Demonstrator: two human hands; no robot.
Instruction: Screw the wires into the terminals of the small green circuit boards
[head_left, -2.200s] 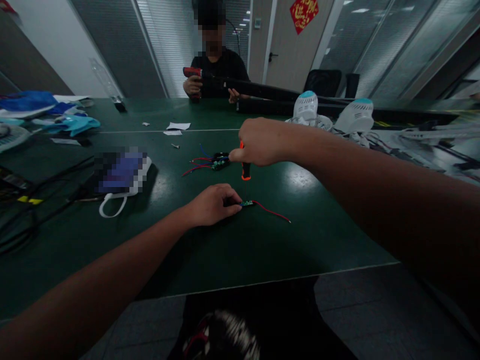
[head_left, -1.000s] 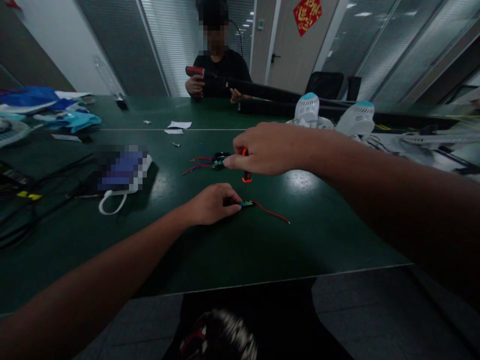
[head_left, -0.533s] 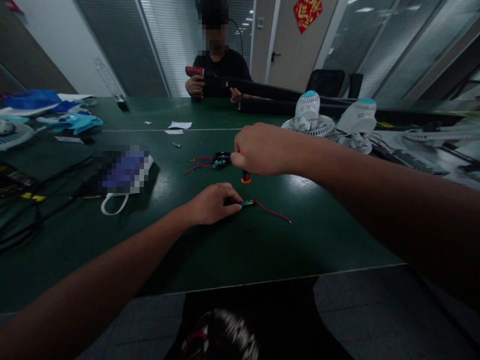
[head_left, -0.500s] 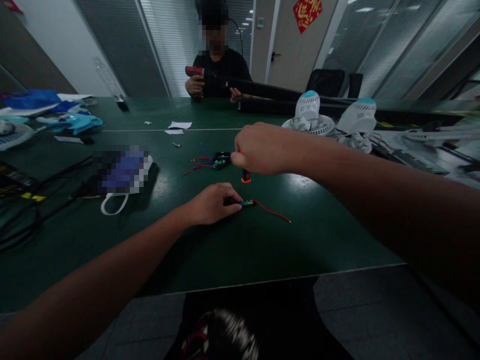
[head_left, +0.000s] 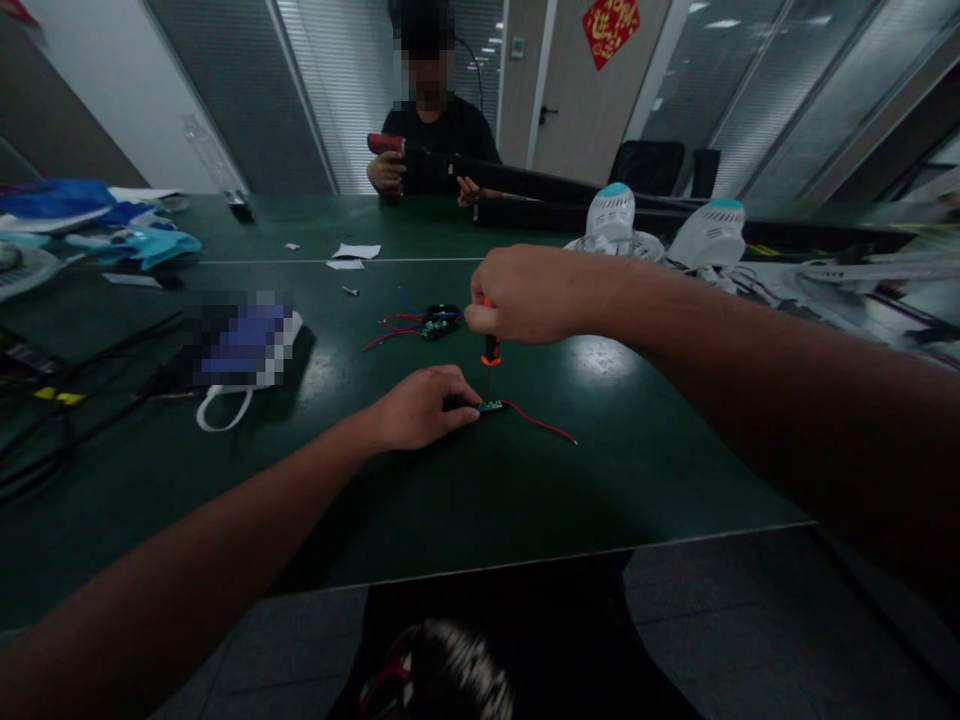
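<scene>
On the green table lies a small green circuit board [head_left: 492, 406], with a red wire [head_left: 541, 426] running from its right end. The thumb and fingers of my left hand [head_left: 429, 407] pinch the board's left end against the tabletop. Above it, my right hand [head_left: 517, 293] grips the orange and black handle of a screwdriver [head_left: 491, 349]. The screwdriver stands upright, its thin shaft reaching down to the board; the exact contact of the tip is too small to make out. Behind my hands rests a cluster of similar circuit boards [head_left: 439, 325] with red and blue wires.
Across the table a person [head_left: 439, 135] holds a red and black power tool [head_left: 386, 145] by a long black bar [head_left: 525, 178]. White fans [head_left: 611, 213] stand at the back right. To the left are black cables [head_left: 67, 440], paper scraps [head_left: 356, 252] and blue plastic bags [head_left: 142, 243].
The view has shifted very slightly. Both hands, the screwdriver and the circuit board keep nearly the same positions relative to one another.
</scene>
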